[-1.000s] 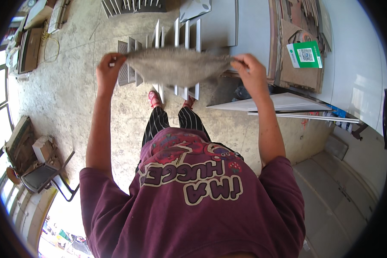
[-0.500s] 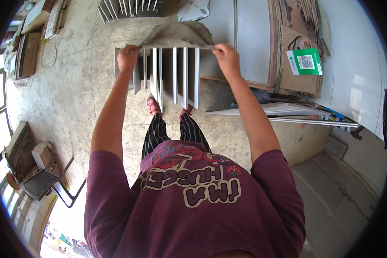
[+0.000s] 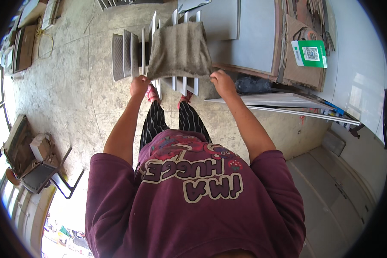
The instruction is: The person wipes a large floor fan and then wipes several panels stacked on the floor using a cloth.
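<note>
A grey-brown cloth [image 3: 179, 49] is spread flat between my hands and covers part of a row of upright white panels [image 3: 152, 32]. My left hand [image 3: 139, 86] pinches its near left corner. At the near right corner, my right hand [image 3: 222, 83] has its fingers closed on the cloth. Panel ends stick out beyond the cloth's far edge and below its near edge. Left of the cloth, several panels with grey faces [image 3: 117, 58] stand on edge. Whatever supports the panels under the cloth is hidden.
Large grey sheets [image 3: 249, 38] lie stacked at the right, with a brown board [image 3: 303, 64] and a green-and-white card [image 3: 309, 53] beside them. A leaning white panel [image 3: 284, 101] juts out near my right forearm. A chair [image 3: 41, 172] holding a block stands at the left.
The cloth, bunched and arched up before, now lies stretched out over the panels. Both hands have come nearer to me, still gripping its corners.
</note>
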Motion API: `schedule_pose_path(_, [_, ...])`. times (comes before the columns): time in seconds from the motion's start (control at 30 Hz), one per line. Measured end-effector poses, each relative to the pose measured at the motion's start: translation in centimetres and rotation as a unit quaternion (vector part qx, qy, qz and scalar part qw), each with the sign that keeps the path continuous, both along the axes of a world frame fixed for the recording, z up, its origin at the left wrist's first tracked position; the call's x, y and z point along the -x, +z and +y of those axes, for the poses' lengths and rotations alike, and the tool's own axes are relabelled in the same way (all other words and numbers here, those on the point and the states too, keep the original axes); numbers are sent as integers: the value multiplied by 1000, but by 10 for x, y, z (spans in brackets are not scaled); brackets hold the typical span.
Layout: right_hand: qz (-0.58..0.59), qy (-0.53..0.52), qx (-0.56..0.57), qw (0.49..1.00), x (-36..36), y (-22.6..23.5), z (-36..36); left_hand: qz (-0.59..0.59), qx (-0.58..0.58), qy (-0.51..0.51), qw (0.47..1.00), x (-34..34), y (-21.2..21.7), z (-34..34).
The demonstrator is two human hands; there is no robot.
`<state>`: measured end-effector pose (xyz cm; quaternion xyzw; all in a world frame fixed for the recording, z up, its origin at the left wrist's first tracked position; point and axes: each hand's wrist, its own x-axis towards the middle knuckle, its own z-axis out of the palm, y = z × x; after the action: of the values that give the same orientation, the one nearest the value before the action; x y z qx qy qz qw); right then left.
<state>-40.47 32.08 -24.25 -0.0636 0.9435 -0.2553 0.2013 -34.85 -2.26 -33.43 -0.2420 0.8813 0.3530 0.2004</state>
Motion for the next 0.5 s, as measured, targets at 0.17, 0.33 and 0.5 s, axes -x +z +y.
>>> schedule_pose_path(0.17, [-40,27,18,999,-52,-2,14,-22,5,-6,1000,-60,-13,0])
schedule_pose_path(0.33, [-97,37,61,993,-101,-3,25,-50,-5,-24,998,-106,-2,-1])
schedule_pose_path(0.5, [-154,57,84,983,-127,21,25,-55,-60,-30,996,-143,12,-10])
